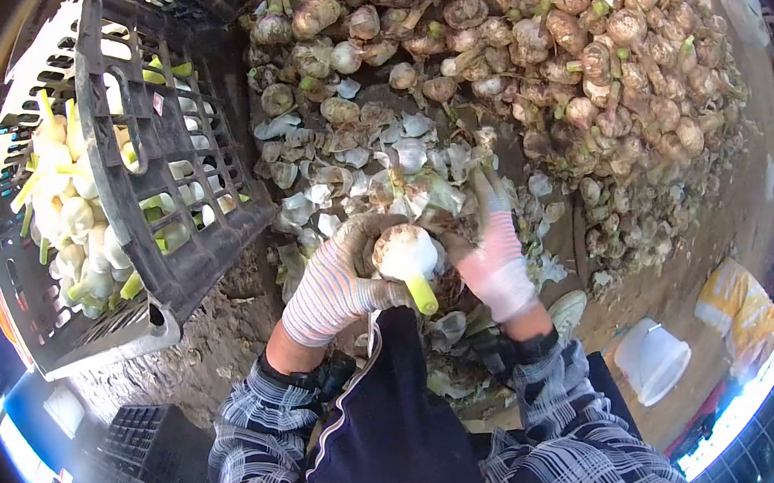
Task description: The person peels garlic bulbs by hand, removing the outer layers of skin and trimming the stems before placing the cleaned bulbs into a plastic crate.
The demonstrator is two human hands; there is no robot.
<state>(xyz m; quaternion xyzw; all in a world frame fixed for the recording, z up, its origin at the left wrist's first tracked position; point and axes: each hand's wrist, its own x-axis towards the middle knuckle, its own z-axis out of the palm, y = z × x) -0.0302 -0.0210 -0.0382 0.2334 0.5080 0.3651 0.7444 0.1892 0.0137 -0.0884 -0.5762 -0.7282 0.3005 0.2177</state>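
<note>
A garlic bulb (407, 256) with a white peeled side, a brownish top and a short cut green stem sits in my left hand (334, 280), its gloved fingers and thumb wrapped round it. Close on the bulb's right is my right hand (495, 263), also in a striped glove, with its fingers stretched forward and apart and the thumb side near the bulb. Loose papery garlic skin (434, 194) shows just beyond the fingertips. Both gloves are soiled dark at the fingers.
Unpeeled garlic bulbs (574, 43) form a large heap ahead and right. Shed skins (350, 156) litter the ground before me. A black crate (210, 260) at left contains peeled white garlic (78, 217). A white bucket (653, 363) and a yellow-white sack (738, 304) lie at right.
</note>
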